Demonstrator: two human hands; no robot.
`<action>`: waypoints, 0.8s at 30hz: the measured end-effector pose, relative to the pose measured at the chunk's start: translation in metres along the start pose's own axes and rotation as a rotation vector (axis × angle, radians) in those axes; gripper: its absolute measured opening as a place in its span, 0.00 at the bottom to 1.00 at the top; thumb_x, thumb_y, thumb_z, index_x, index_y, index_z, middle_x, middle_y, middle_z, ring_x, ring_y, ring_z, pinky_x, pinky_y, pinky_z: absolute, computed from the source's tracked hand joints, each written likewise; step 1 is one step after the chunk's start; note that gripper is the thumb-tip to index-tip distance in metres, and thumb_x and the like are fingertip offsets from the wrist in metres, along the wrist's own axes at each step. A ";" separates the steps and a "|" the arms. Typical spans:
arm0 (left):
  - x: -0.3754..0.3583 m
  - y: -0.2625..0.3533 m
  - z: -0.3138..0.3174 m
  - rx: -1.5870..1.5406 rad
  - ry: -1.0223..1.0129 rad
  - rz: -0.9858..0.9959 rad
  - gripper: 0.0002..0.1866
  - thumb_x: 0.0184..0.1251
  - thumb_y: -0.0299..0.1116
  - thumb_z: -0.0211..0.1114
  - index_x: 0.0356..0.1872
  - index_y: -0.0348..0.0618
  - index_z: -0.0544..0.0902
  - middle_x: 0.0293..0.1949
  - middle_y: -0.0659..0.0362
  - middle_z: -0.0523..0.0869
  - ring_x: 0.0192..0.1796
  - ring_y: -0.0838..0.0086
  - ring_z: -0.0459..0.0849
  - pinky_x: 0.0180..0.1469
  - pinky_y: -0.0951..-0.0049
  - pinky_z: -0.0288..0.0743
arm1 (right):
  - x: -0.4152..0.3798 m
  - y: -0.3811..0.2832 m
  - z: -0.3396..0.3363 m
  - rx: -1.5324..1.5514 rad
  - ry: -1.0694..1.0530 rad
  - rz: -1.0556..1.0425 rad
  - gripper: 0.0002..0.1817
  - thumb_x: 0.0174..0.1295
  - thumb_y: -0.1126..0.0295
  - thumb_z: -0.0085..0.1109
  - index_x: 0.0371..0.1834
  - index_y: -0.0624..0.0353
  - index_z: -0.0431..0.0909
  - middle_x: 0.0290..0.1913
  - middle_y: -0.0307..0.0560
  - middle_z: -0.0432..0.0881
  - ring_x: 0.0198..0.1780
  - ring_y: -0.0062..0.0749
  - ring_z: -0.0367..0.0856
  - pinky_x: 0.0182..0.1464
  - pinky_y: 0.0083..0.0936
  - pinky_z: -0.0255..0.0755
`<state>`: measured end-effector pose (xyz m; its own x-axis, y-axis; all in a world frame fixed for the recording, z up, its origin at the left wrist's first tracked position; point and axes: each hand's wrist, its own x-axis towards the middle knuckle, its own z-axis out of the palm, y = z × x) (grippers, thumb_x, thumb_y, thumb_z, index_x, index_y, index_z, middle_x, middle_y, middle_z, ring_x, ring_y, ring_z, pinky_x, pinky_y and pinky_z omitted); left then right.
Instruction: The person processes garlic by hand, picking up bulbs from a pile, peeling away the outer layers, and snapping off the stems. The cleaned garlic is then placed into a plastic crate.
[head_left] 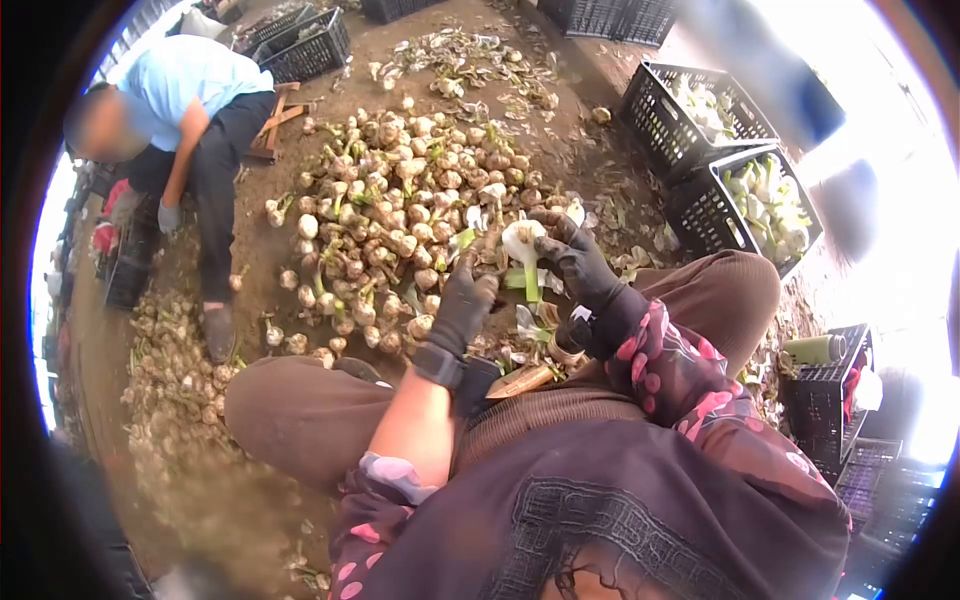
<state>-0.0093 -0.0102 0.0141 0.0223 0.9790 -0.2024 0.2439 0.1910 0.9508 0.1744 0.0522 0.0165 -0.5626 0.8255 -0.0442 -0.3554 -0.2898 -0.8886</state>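
1. Over the pile's near edge, the right hand [582,262], in a dark glove, pinches a white bulb [522,240], green stem pointing down; fingers cover one side of it.
2. Just left of it, the left hand [467,305], also gloved, has curled fingers; I cannot tell whether they grip anything.
3. By the lap, a wooden piece [520,381] is partly covered and hard to identify.
4. Beyond, the bulb pile [400,190] fills the middle of the dirt floor [258,215].
5. Along the floor's right edge, black crates [655,120] hold pale stalks.
6. Toward its left edge, a person [195,80] bends; scattered bulbs [175,370] blur towards the near-left corner.
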 end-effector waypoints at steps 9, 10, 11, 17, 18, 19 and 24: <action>0.013 -0.023 0.031 -0.456 0.149 0.126 0.27 0.64 0.17 0.55 0.64 0.40 0.59 0.52 0.54 0.77 0.49 0.75 0.79 0.47 0.74 0.81 | 0.007 0.002 0.011 -1.037 0.308 -0.229 0.11 0.55 0.68 0.64 0.34 0.64 0.79 0.28 0.54 0.82 0.30 0.36 0.82 0.34 0.30 0.74; 0.014 -0.027 0.035 -0.455 0.145 0.129 0.27 0.64 0.17 0.55 0.64 0.40 0.59 0.52 0.54 0.77 0.49 0.75 0.79 0.47 0.74 0.81 | 0.004 -0.007 0.021 -1.037 0.312 -0.231 0.11 0.55 0.68 0.64 0.34 0.64 0.79 0.28 0.54 0.82 0.30 0.36 0.82 0.34 0.30 0.74; 0.013 -0.032 0.040 -0.359 0.178 0.143 0.27 0.64 0.18 0.55 0.63 0.39 0.59 0.51 0.54 0.77 0.48 0.75 0.80 0.47 0.75 0.80 | 0.000 -0.015 0.033 -1.104 0.285 -0.069 0.12 0.54 0.64 0.64 0.31 0.63 0.79 0.27 0.54 0.82 0.29 0.39 0.82 0.33 0.32 0.74; 0.003 -0.014 0.036 -0.076 0.213 0.104 0.28 0.63 0.16 0.55 0.63 0.36 0.57 0.47 0.52 0.78 0.46 0.72 0.80 0.48 0.77 0.78 | 0.001 -0.006 0.036 -1.496 0.287 -0.079 0.17 0.51 0.55 0.62 0.24 0.61 0.79 0.22 0.55 0.81 0.25 0.47 0.82 0.32 0.37 0.74; 0.005 -0.022 0.037 -0.072 0.212 0.105 0.28 0.63 0.16 0.55 0.63 0.36 0.57 0.47 0.52 0.78 0.46 0.72 0.80 0.48 0.77 0.78 | 0.002 -0.006 0.034 -1.481 0.292 -0.065 0.16 0.51 0.56 0.62 0.24 0.60 0.80 0.22 0.54 0.81 0.25 0.45 0.82 0.31 0.36 0.74; 0.010 -0.033 0.039 -0.112 0.220 0.165 0.28 0.63 0.16 0.54 0.64 0.37 0.57 0.47 0.53 0.78 0.45 0.73 0.80 0.46 0.77 0.78 | 0.002 -0.005 0.032 -1.466 0.299 -0.051 0.15 0.52 0.58 0.62 0.24 0.60 0.80 0.22 0.54 0.81 0.24 0.43 0.82 0.31 0.35 0.74; -0.005 -0.005 0.033 -0.808 0.115 0.100 0.26 0.65 0.19 0.46 0.66 0.45 0.60 0.45 0.56 0.80 0.34 0.80 0.80 0.35 0.80 0.80 | 0.009 0.035 -0.043 -0.866 0.414 0.222 0.11 0.52 0.62 0.62 0.26 0.59 0.82 0.21 0.51 0.81 0.24 0.29 0.81 0.29 0.28 0.73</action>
<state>0.0215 -0.0181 0.0024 -0.1030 0.9869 -0.1238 -0.5285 0.0512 0.8474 0.1887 0.0702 -0.0346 -0.1863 0.9475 -0.2600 0.4893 -0.1400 -0.8608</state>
